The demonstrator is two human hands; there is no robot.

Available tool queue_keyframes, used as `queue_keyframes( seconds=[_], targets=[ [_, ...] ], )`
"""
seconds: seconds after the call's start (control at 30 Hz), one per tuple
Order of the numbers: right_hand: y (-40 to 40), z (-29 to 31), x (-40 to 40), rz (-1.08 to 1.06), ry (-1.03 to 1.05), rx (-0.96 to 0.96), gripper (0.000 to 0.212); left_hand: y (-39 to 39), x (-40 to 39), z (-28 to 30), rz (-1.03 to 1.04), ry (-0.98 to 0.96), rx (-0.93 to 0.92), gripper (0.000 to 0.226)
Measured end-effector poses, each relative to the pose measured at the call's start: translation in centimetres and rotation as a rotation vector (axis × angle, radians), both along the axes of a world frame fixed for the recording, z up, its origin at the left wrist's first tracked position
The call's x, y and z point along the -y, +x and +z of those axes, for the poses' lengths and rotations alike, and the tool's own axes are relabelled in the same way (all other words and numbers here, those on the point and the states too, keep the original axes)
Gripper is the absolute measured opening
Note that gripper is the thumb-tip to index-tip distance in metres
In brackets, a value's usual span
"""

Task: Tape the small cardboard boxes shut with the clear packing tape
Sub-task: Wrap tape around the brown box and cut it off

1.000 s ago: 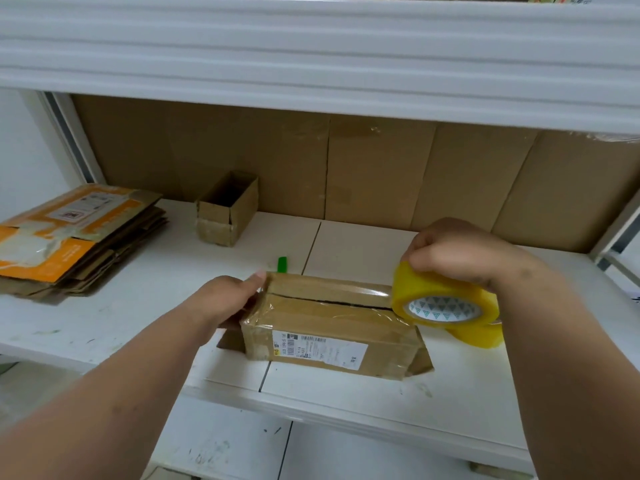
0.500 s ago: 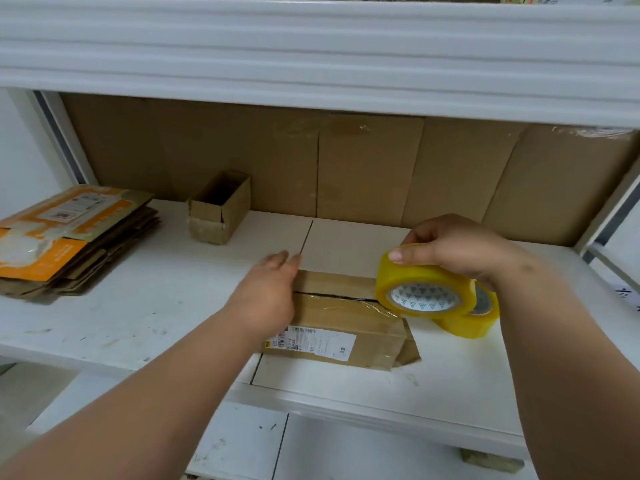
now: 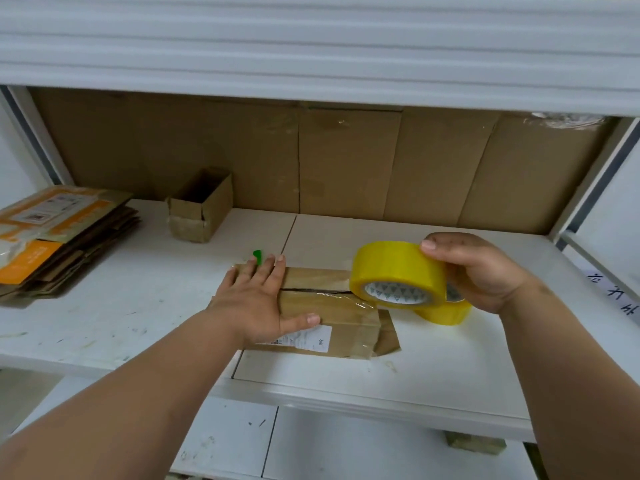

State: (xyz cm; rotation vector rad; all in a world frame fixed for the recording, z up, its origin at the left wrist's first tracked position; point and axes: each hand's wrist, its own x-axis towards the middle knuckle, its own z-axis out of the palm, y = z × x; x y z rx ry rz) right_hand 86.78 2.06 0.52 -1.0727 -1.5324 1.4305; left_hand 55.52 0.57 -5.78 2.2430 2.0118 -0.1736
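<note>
A small cardboard box [image 3: 343, 320] lies on the white shelf [image 3: 131, 306], with a white label on its front and clear tape over its top seam. My left hand [image 3: 258, 299] lies flat on the box's left end, fingers straight, pressing down. My right hand [image 3: 481, 271] grips a yellowish roll of clear packing tape [image 3: 398, 271] held just above the box's right end. A second tape roll [image 3: 446, 311] sits on the shelf behind it, mostly hidden.
An open small cardboard box [image 3: 201, 209] stands at the back left. A stack of flattened orange and brown boxes [image 3: 52, 237] lies at the far left. A small green object [image 3: 258, 255] pokes out past my left fingertips. An upper shelf [image 3: 311, 53] overhangs.
My left hand moved from the box's left side onto its top and flattened there. My right hand carried the tape roll left over the box's right end.
</note>
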Motion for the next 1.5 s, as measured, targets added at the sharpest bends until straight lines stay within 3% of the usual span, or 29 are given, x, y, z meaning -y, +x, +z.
queue_keyframes(
  seconds=[0.07, 0.1, 0.2, 0.23, 0.37, 0.57, 0.7, 0.87, 0.97, 1.1, 1.27, 1.4, 1.5],
  targets=[
    [0.2, -0.4, -0.1, -0.038, 0.000, -0.049, 0.028, -0.2, -0.1, -0.1, -0.014, -0.002, 0.001, 0.139],
    [0.4, -0.6, -0.2, -0.060, -0.004, -0.052, 0.034, -0.3, 0.0, -0.1, -0.018, -0.003, 0.001, 0.140],
    [1.7, -1.1, -0.6, -0.131, -0.018, -0.005, 0.079, -0.4, 0.2, -0.1, -0.015, -0.010, 0.007, 0.140],
    [2.2, -1.5, -0.7, -0.152, -0.025, 0.037, 0.080, -0.4, 0.2, 0.0, -0.014, -0.012, 0.009, 0.140],
    [2.9, -3.6, -0.4, -0.200, -0.083, 0.167, 0.049, -0.3, 0.2, -0.1, -0.022, -0.013, 0.006, 0.134],
    [1.1, -4.5, -0.5, -0.251, -0.047, 0.375, 0.040, -0.2, 0.3, 0.3, -0.056, -0.053, -0.014, 0.104],
    [-0.2, -3.3, -0.7, -0.253, -0.002, 0.514, 0.034, 0.1, 0.5, 0.6, -0.069, -0.080, -0.073, 0.105],
    [0.1, -3.3, -0.3, -0.238, -0.016, 0.535, 0.022, 1.6, 1.3, 1.6, -0.103, -0.007, -0.148, 0.108],
    [0.5, -4.2, -0.1, -0.241, -0.074, 0.437, 0.027, 2.7, 1.9, 0.9, -0.103, -0.009, -0.084, 0.093],
    [0.9, -6.2, 1.2, -0.317, -0.229, 0.125, 0.030, 2.6, 0.9, 0.8, -0.190, 0.018, -0.051, 0.071],
    [-0.4, -8.3, 3.5, -0.240, -0.278, -0.122, 0.059, 3.0, 0.0, 1.2, -0.209, 0.181, -0.064, 0.071],
    [-2.9, -10.0, 5.7, -0.220, -0.257, -0.239, 0.049, 3.8, 0.0, 0.5, -0.134, 0.087, 0.225, 0.063],
    [-3.8, -10.7, 6.7, -0.258, -0.247, -0.293, 0.056, 3.6, -0.1, 0.2, -0.134, -0.040, 0.369, 0.061]
  ],
)
